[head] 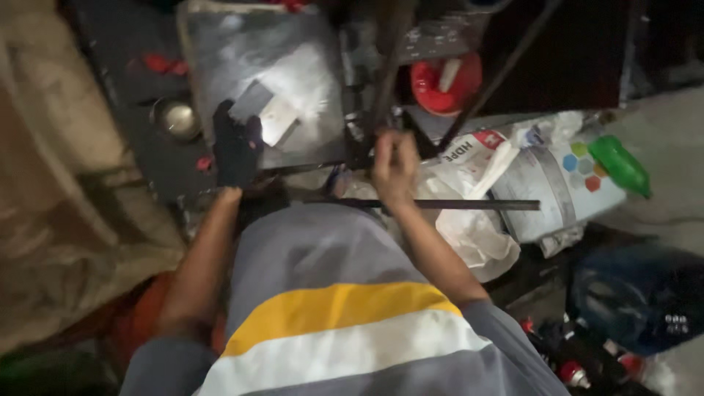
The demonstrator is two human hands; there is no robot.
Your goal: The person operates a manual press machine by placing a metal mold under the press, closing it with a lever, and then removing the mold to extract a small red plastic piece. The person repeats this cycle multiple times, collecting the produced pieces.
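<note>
Left arm stretched far forward, gloved left hand (236,150) pressed flat on the grey metal sheet (293,81), fingers spread near a small pale card (279,119). Right hand (394,167) is raised and curled closed around a dark upright rod (389,66), just above a horizontal steel bar (469,204).

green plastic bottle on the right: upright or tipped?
Tipped. The green plastic bottle lies on its side, slanted, against the white plastic bucket.

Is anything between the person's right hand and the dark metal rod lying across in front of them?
Nothing visible does. The right hand is bare and sits just above the dark metal rod, seemingly gripping an upright bar. The gloved left hand rests apart, on the grey sheet.
</note>
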